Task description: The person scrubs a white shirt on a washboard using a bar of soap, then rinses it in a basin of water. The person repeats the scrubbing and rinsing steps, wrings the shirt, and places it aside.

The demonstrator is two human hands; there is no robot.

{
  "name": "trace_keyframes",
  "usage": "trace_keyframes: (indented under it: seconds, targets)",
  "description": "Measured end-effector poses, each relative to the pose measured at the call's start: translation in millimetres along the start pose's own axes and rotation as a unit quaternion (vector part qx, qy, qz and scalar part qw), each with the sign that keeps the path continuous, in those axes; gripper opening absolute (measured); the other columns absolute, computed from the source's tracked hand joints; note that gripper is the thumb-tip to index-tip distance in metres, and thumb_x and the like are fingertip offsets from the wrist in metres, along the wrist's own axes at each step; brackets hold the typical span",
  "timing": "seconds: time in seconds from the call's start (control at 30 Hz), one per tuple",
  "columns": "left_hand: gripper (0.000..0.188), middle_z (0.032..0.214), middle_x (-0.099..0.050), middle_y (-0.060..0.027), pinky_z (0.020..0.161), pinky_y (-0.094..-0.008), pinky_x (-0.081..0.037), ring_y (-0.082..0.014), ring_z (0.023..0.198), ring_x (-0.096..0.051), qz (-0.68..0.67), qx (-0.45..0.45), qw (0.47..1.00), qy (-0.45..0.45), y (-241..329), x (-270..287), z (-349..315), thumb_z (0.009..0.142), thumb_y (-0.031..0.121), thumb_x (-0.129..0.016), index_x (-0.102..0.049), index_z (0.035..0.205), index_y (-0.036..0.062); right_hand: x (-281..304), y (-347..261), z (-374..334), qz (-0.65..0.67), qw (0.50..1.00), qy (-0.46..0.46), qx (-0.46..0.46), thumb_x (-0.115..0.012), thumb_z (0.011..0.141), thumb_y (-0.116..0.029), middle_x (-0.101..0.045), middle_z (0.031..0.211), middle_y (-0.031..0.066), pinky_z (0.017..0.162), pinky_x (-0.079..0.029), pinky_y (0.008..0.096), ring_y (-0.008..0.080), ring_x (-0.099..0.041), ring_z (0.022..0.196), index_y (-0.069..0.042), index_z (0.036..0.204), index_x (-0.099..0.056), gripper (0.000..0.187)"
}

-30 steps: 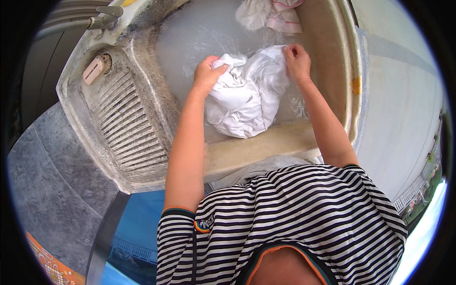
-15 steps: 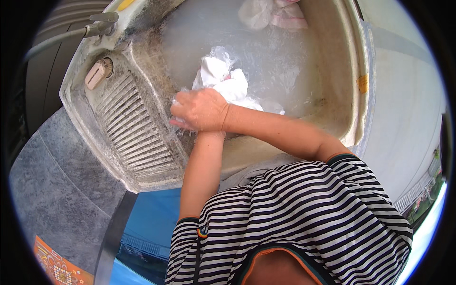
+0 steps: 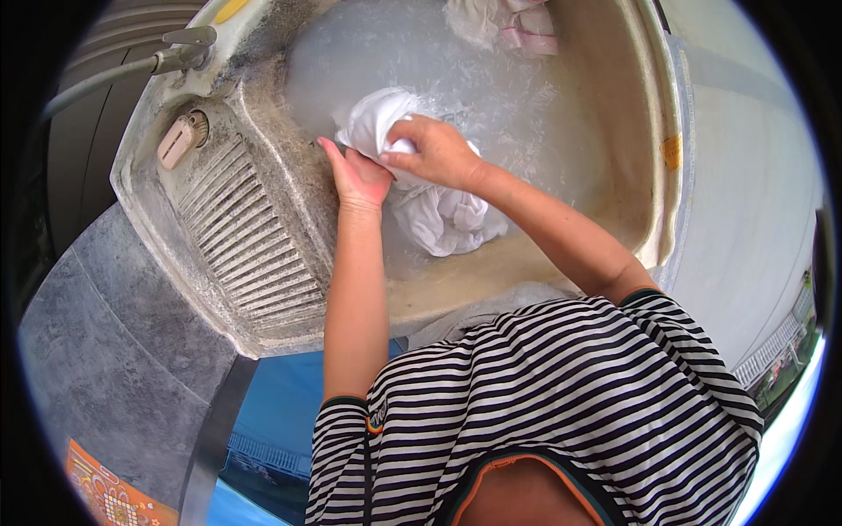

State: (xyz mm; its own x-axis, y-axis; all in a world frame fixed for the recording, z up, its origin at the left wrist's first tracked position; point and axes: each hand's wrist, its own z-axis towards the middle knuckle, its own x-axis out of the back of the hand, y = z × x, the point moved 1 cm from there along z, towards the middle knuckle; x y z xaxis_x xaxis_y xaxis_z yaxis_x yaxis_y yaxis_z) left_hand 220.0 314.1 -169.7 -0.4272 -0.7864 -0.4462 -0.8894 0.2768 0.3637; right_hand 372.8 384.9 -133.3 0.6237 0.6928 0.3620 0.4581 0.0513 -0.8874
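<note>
A wet white cloth [image 3: 447, 215], possibly a garment, lies bunched over the cloudy water at the near left of the stone sink [image 3: 645, 131]. My right hand [image 3: 434, 151] is closed on its upper folds, thumb and fingers pinching the fabric. Under the cloth's left edge, my left hand [image 3: 358, 180] lies palm up with the thumb stretched out. The cloth hides part of its fingers. Part of the bundle hangs below my right hand toward the sink's near wall.
More white and pink cloth [image 3: 504, 22] sits at the far side of the basin. On the left is a ribbed washboard [image 3: 250, 232] with a pale pink scrubbing brush [image 3: 180, 140] above it. A grey tap [image 3: 184, 53] stands at the far left corner.
My hands were together at the left, the right over the left. Now they are apart: the right has moved right and grips the cloth, and the left is turned palm up.
</note>
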Motion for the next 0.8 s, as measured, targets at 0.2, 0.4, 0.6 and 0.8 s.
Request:
trace_keyframes:
  seconds: [0.2, 0.4, 0.6, 0.8]
  targets:
    - [0.071, 0.136, -0.055, -0.0113, 0.106, -0.0399, -0.044, -0.0242, 0.125, -0.053, 0.076, -0.058, 0.994, -0.052, -19, -90, -91, 0.101, 0.059, -0.040, -0.041, 0.144, 0.0034, -49, -73, -14, -0.113, 0.963, 0.043, 0.241, -0.067, 0.085, -0.040, -0.064, 0.082, 0.0128, 0.063, -0.056, 0.0436, 0.0301, -0.068, 0.067, -0.009, 0.079, -0.066, 0.031]
    - [0.051, 0.133, -0.057, -0.0120, 0.104, -0.0396, -0.048, -0.0223, 0.123, -0.057, 0.068, 0.000, 0.998, -0.006, -58, -16, -38, 0.101, 0.037, -0.056, -0.047, 0.138, 0.0030, 11, 17, 30, -0.241, 0.959, 0.141, 0.055, -0.063, 0.089, -0.038, -0.065, 0.084, 0.0143, 0.061, -0.055, 0.0454, 0.0354, -0.067, 0.070, -0.010, 0.083, -0.065, 0.029]
    - [0.044, 0.122, -0.061, -0.0126, 0.098, -0.0382, -0.051, -0.0240, 0.113, -0.061, 0.253, -0.232, 0.933, 0.108, 29, 8, -79, 0.086, 0.004, -0.075, -0.054, 0.125, 0.0003, 90, 120, -9, -0.234, 0.949, 0.198, -0.070, -0.066, 0.090, -0.047, -0.067, 0.087, 0.0132, 0.076, -0.053, 0.0422, 0.0338, -0.066, 0.084, -0.008, 0.089, -0.068, 0.039]
    - [0.043, 0.122, -0.059, -0.0153, 0.101, -0.0424, -0.051, -0.0229, 0.110, -0.061, 0.205, -0.498, 0.842, -0.001, 135, -99, -160, 0.086, 0.003, -0.075, -0.051, 0.121, -0.0022, 201, -66, 29, -0.097, 0.883, 0.427, 0.169, -0.070, 0.093, -0.027, -0.055, 0.064, -0.0047, 0.054, -0.042, 0.0282, 0.0076, -0.048, 0.060, 0.000, 0.079, -0.065, 0.031]
